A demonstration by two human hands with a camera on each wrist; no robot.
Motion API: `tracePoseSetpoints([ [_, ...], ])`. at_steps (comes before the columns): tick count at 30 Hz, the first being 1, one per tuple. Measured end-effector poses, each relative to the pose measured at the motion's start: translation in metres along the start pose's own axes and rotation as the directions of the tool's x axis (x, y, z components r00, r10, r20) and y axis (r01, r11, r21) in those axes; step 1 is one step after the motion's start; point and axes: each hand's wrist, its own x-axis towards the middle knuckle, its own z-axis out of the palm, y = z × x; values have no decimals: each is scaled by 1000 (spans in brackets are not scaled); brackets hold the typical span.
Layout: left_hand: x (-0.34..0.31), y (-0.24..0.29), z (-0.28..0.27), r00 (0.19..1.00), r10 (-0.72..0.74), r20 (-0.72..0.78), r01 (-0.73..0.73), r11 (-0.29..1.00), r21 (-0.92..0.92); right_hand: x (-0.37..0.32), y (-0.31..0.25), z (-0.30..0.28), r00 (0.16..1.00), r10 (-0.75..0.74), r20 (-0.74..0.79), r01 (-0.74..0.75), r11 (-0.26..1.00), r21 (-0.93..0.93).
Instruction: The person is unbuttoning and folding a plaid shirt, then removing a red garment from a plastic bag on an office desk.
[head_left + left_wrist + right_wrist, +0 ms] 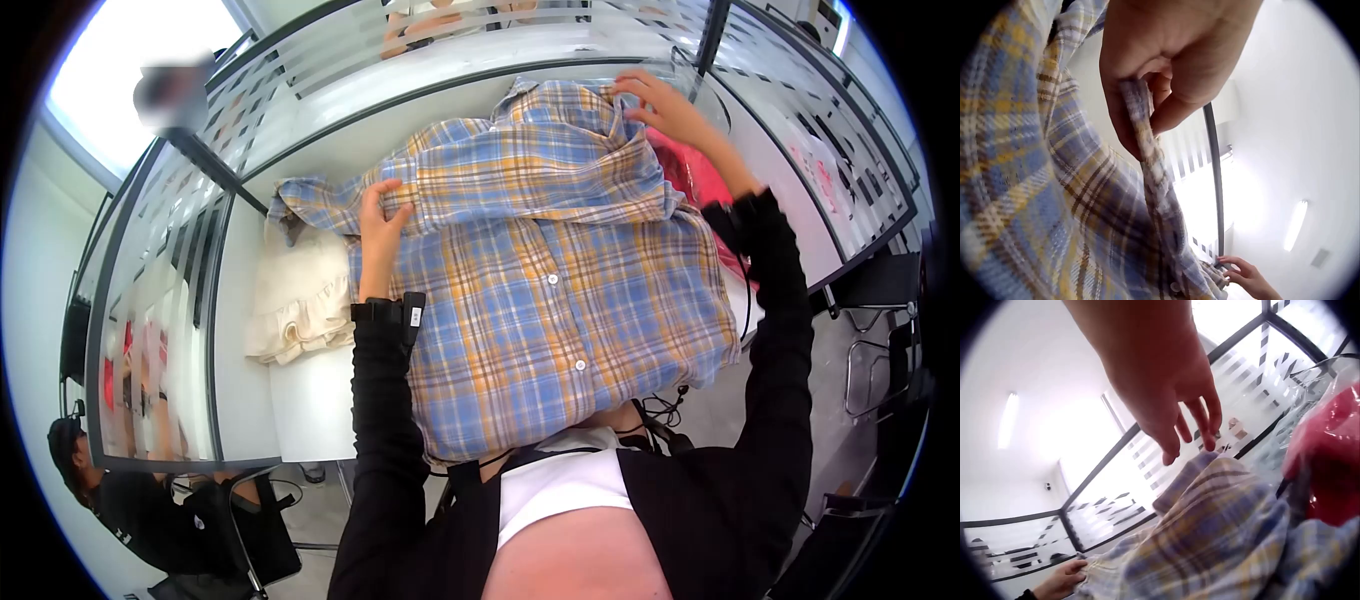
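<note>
A blue, yellow and white plaid button-up shirt [480, 330] lies spread before me, its near part hanging over the table's front edge. Its upper part is folded over in a band across the body. My left hand [380, 235] pinches a folded edge of the cloth between thumb and fingers, which the left wrist view shows close up. At the far right, my right hand [668, 108] hovers over the collar end. In the right wrist view its fingers [1210, 415] hang loosely apart just above the raised cloth, with nothing between them.
Cream ruffled cloth [300, 300] lies on the white table [310, 400] at the left. Red material in clear plastic [1329, 444] sits by the shirt's right side. Dark-framed striped glass panels [290, 110] enclose the table. A person in black [150, 520] sits at the lower left.
</note>
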Motion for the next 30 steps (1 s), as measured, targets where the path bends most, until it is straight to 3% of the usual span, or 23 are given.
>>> tracePoseSetpoints([
  [1, 0, -1, -1, 1000, 6, 6, -6, 1000, 29, 11, 8, 1, 996, -88, -4, 88, 996, 30],
  [3, 2, 4, -1, 1000, -7, 0, 7, 1000, -17, 33, 25, -4, 931, 32, 364, 0, 996, -88],
  [4, 1, 6, -2, 1000, -22, -4, 22, 999, -24, 42, 34, -6, 842, 108, 529, -30, 987, -155],
  [6, 1, 5, -4, 999, -32, -12, 32, 999, -2, 54, 62, 1, 935, 101, 340, -58, 989, -134],
  [8, 6, -9, -10, 1000, 4, -21, -5, 1000, -31, 62, 68, -1, 977, 146, 153, -118, 977, -180],
  [11, 6, -13, -16, 997, 32, -63, -28, 997, 67, 67, 73, 5, 907, 417, -54, -416, 909, 26],
  [15, 5, -19, -20, 981, 181, -65, -153, 942, 300, 62, 90, 27, 937, 336, -93, -337, 942, 7],
  [18, 4, -29, -16, 991, 106, -75, -83, 960, 269, 49, 86, 43, 971, 154, -180, -179, 976, -128],
  [21, 3, -37, -14, 987, -86, -134, 85, 996, -16, 40, 59, 39, 992, 50, -116, -85, 943, -322],
  [24, 8, -46, -37, 975, 27, -219, 70, 904, 422, 28, 16, 33, 995, 22, -94, -53, 941, -334],
  [27, 6, -43, -56, 836, 237, -495, 132, 789, 600, 11, -31, 29, 993, -38, -110, 2, 952, -305],
  [30, 4, -37, -69, 830, 58, -554, 187, 908, 375, -9, -63, 28, 989, -99, -105, 64, 951, -301],
])
